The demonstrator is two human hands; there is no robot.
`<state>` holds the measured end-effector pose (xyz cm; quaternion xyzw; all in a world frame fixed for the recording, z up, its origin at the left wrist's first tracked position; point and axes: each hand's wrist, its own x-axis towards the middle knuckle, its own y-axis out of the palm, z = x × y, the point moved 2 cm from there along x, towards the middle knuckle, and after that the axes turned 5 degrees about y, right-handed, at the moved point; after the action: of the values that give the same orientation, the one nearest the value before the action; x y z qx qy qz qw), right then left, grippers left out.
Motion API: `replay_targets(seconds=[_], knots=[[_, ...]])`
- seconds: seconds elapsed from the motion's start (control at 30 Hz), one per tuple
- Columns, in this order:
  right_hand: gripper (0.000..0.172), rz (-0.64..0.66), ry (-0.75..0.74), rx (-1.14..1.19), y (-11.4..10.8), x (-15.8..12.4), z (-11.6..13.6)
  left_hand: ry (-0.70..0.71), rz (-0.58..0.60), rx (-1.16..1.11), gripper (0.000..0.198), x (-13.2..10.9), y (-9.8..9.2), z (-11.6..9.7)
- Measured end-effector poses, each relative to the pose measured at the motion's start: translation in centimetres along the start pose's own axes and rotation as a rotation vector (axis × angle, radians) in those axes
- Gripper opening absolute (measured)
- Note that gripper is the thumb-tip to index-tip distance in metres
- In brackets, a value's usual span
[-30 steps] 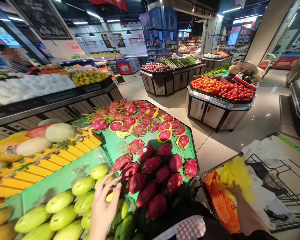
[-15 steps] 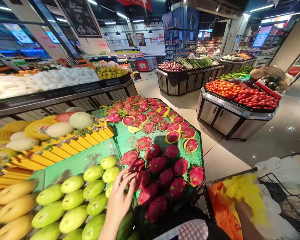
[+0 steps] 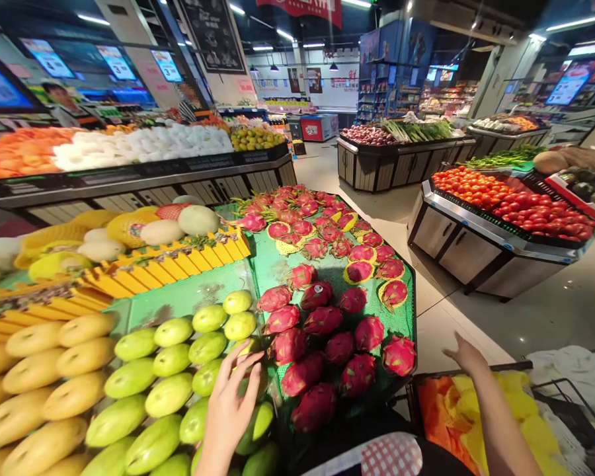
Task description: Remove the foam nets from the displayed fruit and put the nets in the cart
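Observation:
My left hand [image 3: 235, 383] hovers over or rests lightly on the front right of the green mangoes [image 3: 168, 395]; whether it touches one I cannot tell. Its fingers are spread and hold nothing. Just right of its fingertips lie dark pink dragon fruits [image 3: 303, 375] in loose rows on a green mat [image 3: 272, 264]. My right hand [image 3: 467, 356], slightly blurred, is raised above a crate's back edge with fingers apart and nothing in them. Below it, the crate [image 3: 414, 403] holds orange netting [image 3: 446, 413] and yellow netting [image 3: 513, 433].
Yellow mangoes [image 3: 54, 370] lie at far left, behind them a yellow slatted divider [image 3: 178, 260] and melons [image 3: 198, 220]. More dragon fruits, some in yellow foam nets [image 3: 359, 271], cover the back of the stand. A tomato stand [image 3: 456, 254] is across the aisle; two people stand behind the far-left counter.
The view has swung left. My right hand has come up out of the crate of netting. My left hand has drawn slightly left, away from the dragon fruits, fingers still spread.

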<state>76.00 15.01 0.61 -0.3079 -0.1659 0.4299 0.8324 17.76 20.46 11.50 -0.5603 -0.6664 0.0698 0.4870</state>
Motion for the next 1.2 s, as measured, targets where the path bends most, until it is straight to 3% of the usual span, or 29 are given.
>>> replay_targets(seconds=[0.17, 0.27, 0.4, 0.57, 0.7, 0.77, 0.83, 0.93, 1.03, 1.1, 1.2], knots=[[0.078, 0.241, -0.368, -0.253, 8.6, 7.9, 9.2, -0.036, -0.026, 0.001, 0.027, -0.6, -1.1, -0.5], [0.082, 0.312, -0.424, -0.428, 12.3, 10.8, 12.6, -0.045, -0.091, 0.013, 0.027, -1.3, -2.1, -0.8], [0.079, 0.383, -0.438, -0.542, 13.3, 12.8, 13.7, -0.12, -0.127, 0.024, 0.03, -3.3, -3.3, -0.1], [0.078, 0.412, -0.499, -0.495, 10.8, 13.1, 12.9, -0.274, -0.193, -0.02, 0.029, -6.1, -4.1, 1.3], [0.082, 0.34, -0.472, -0.297, 8.3, 9.0, 12.3, -0.325, -0.171, -0.092, 0.034, -6.6, -3.0, 1.0], [0.09, 0.32, -0.307, 0.186, 7.4, 5.2, 12.1, -0.329, -0.098, -0.165, 0.038, -6.1, -1.4, -0.1], [0.101, 0.403, -0.094, 0.557, 7.5, 0.6, 12.2, -0.297, 0.006, -0.261, 0.037, -5.1, 0.9, -2.0], [0.102, 0.504, 0.149, 0.828, 9.2, -5.5, 13.3, -0.181, 0.198, -0.442, 0.03, -3.4, 4.5, -5.9], [0.106, 0.637, 0.237, 0.938, 11.9, -8.9, 14.7, -0.076, 0.358, -0.596, 0.034, -1.9, 7.0, -9.6], [0.105, 0.708, 0.226, 0.978, 13.4, -9.9, 15.4, -0.027, 0.394, -0.583, 0.037, -1.2, 7.8, -11.3], [0.097, 0.744, 0.199, 1.011, 14.7, -10.5, 15.7, 0.014, 0.366, -0.455, 0.023, -0.7, 7.9, -12.4]])
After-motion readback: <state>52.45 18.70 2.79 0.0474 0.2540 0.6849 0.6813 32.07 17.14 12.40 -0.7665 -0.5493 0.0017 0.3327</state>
